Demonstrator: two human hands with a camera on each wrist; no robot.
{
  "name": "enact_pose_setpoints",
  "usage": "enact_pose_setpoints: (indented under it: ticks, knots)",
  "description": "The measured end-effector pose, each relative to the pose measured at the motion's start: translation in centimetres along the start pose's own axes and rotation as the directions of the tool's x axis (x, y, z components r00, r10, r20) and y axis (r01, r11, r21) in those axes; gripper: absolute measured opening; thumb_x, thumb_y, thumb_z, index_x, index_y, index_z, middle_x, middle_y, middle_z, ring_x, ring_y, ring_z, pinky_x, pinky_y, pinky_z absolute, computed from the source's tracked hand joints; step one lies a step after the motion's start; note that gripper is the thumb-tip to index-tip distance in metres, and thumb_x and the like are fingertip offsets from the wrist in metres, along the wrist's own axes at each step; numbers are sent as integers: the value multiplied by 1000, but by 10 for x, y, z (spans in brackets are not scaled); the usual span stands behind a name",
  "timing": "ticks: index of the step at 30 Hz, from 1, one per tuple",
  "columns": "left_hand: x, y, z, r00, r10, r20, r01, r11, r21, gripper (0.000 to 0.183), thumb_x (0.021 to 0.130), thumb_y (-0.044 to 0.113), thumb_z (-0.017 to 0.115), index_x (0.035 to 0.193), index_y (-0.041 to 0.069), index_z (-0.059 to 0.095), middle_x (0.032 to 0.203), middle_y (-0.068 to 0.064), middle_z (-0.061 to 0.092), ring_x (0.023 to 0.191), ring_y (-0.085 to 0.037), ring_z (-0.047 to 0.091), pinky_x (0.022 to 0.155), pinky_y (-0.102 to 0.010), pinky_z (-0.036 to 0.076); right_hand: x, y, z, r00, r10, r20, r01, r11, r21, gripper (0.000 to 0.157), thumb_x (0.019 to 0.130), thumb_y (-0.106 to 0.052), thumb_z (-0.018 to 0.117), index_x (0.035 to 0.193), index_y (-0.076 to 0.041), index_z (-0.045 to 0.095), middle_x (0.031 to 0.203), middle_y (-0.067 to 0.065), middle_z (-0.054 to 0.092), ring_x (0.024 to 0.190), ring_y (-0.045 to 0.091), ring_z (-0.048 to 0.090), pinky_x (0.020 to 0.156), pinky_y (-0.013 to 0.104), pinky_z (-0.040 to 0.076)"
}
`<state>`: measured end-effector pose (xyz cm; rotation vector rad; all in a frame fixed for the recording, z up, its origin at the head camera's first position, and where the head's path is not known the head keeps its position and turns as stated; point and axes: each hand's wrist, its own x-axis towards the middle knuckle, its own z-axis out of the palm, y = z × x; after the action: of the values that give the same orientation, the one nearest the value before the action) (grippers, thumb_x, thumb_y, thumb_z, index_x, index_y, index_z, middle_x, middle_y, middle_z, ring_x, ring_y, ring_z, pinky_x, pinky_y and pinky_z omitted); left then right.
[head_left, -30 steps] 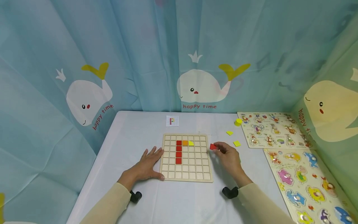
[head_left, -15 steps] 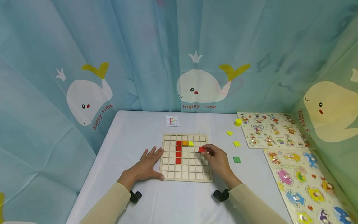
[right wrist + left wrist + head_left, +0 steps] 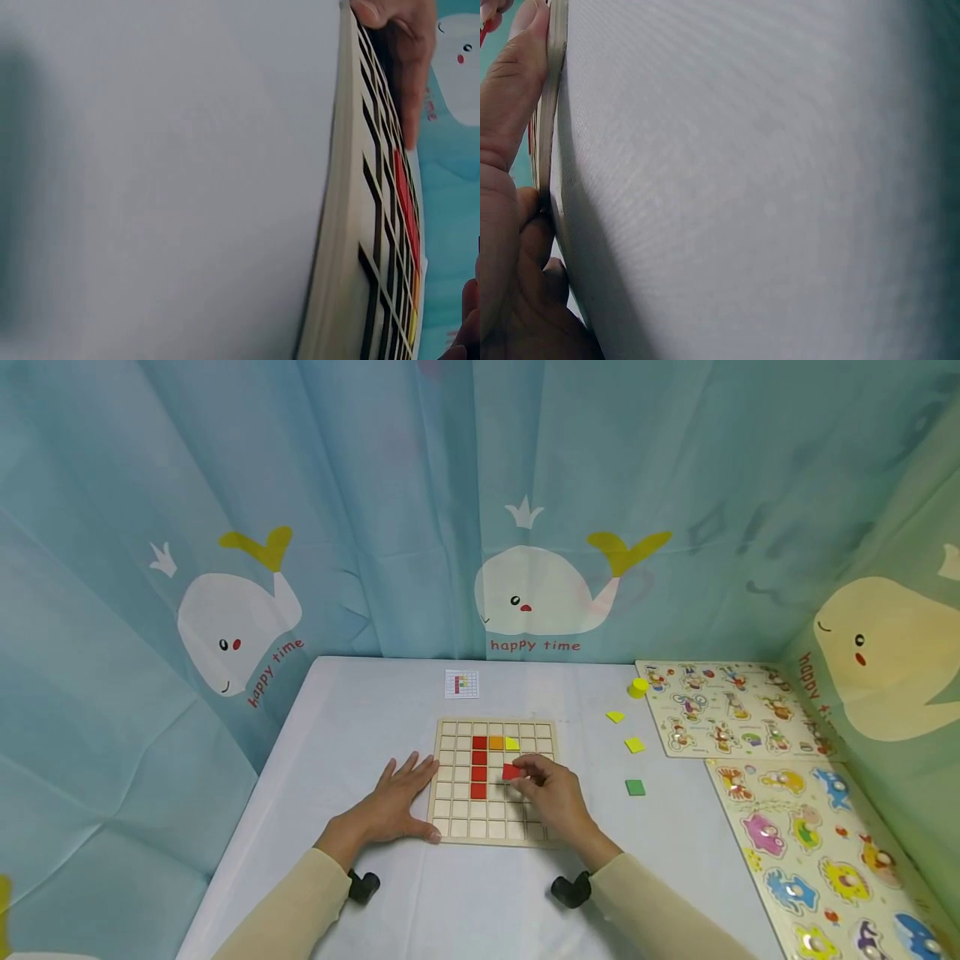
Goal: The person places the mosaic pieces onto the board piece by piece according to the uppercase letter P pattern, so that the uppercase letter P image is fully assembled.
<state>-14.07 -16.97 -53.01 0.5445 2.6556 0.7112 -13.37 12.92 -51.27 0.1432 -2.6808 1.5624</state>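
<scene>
My right hand [image 3: 553,793] pinches a red square tile [image 3: 511,772] between thumb and fingers, over the middle of a wooden grid board [image 3: 461,832]. My left hand [image 3: 392,802] lies spread at the board's left edge, its thumb [image 3: 514,90] and fingertips touching the frame. In the grid, several red tiles [image 3: 478,758] form a column. An orange tile [image 3: 497,743] sits right of the top red one, and a yellow piece [image 3: 512,744] with a slanted side follows it. In the right wrist view, the right fingers [image 3: 471,315] show only at the lower right edge.
Right of the board lie a green square tile [image 3: 635,787], a yellow tile [image 3: 635,745], another yellow piece [image 3: 615,717] and a yellow cylinder [image 3: 638,687]. A small printed grid card [image 3: 462,684] lies behind the board. Two picture puzzle boards [image 3: 678,748] cover the table's right side.
My right hand has carried the red tile leftward from beside the board to over its middle, uncovering the green tile. The left hand has stayed in place.
</scene>
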Motion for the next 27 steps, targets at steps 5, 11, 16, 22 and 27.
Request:
enact_pose_setpoints:
  ticks: [5, 11, 16, 22, 27]
  knots:
    - [0, 0, -1, 1000, -1, 6, 1, 1000, -3, 125, 71, 54, 94, 168, 12, 27, 176, -4, 23, 166, -27, 5, 135, -52, -3, -3, -2, 11, 999, -4, 47, 3, 1000, 10, 21, 92, -1, 77, 112, -6, 77, 91, 4, 71, 79, 13, 60, 64, 18, 50]
    - [0, 0, -2, 1000, -3, 16, 3, 1000, -6, 125, 72, 54, 93, 169, 14, 26, 176, -2, 21, 166, -26, 4, 135, -51, -4, -7, -5, 22, 994, -4, 105, 3, 1000, 8, 23, 90, 3, 78, 109, -8, 78, 90, -1, 70, 79, 12, 60, 65, 19, 51]
    - [0, 0, -2, 1000, -3, 18, 3, 1000, -5, 124, 73, 55, 93, 169, 14, 26, 176, -1, 21, 166, -25, 4, 135, -50, -5, -10, -3, 29, 989, -11, 147, 16, 999, -33, 21, 88, -4, 83, 107, -13, 78, 91, -4, 70, 80, 11, 58, 68, 21, 49]
    - [0, 0, -2, 1000, -14, 18, 14, 1000, -1, 124, 72, 55, 93, 169, 16, 26, 176, 0, 22, 166, -23, 3, 136, -49, -5, -13, -2, 34, 982, -65, 179, 82, 992, -91, 21, 87, -7, 85, 107, -10, 79, 93, -5, 72, 87, 11, 59, 73, 22, 52]
    - [0, -1, -1, 1000, -10, 14, 10, 1000, 2, 123, 72, 55, 93, 169, 16, 27, 176, 1, 22, 166, -23, 4, 136, -49, -5, -14, -3, 37, 977, -96, 192, 130, 977, -170, 20, 86, -6, 85, 105, -10, 80, 99, -3, 75, 93, 13, 59, 79, 28, 54]
